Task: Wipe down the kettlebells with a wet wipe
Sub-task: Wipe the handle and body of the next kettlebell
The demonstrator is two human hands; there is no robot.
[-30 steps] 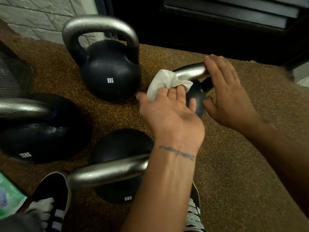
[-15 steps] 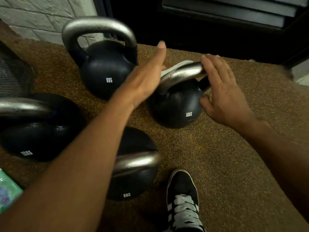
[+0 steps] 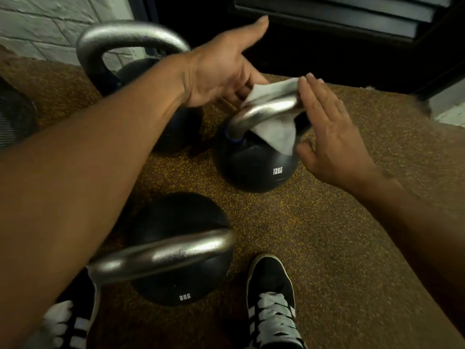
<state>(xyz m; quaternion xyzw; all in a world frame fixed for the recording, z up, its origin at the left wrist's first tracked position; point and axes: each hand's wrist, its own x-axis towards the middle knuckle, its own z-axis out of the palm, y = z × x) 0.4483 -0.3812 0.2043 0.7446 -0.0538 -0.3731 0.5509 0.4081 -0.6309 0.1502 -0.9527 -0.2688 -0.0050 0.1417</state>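
Left hand [image 3: 221,69] pinches the wet wipe [image 3: 274,122] draped over the 12KG kettlebell [image 3: 254,162] handle. Right hand [image 3: 327,137], fingers spread flat, steadies that handle's end.

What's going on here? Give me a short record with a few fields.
place: speckled floor by a brick wall
kettlebells in view: three
being wiped: 12KG kettlebell
wipe: white, draped over its silver handle
left hand: holds the wipe behind the handle
right hand: open, flat against the handle's right end
nearest: 8KG kettlebell, untouched
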